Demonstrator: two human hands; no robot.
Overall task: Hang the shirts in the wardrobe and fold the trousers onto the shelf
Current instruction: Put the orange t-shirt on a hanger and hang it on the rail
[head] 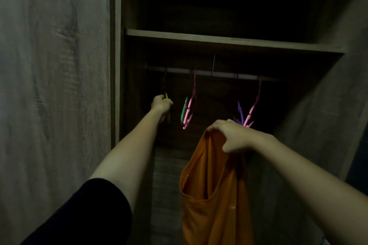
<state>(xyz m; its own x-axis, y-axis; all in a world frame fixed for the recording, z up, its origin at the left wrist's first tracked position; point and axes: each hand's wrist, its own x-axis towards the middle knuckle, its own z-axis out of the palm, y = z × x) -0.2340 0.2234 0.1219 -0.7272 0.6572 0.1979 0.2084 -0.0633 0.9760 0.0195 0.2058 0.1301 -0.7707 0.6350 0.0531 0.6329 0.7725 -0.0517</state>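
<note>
An orange shirt [211, 191] hangs down in front of the open wardrobe, gripped at its top by my right hand [233, 137]. My left hand [161, 104] reaches into the wardrobe at the left and grips a yellow hanger [166, 96] that hangs from the rail [223, 73]; most of that hanger is lost in the dark. A green hanger [184, 109] and a pink hanger [190, 105] hang near the rail's middle. Another pink hanger [253, 103] and a purple hanger [240, 111] hang to the right, just behind my right hand.
A wooden shelf [229, 41] runs across above the rail, with a dark compartment over it. The wardrobe's left side panel [117, 55] and a closed door [53, 85] stand at the left. A door or panel [328, 95] angles in at the right.
</note>
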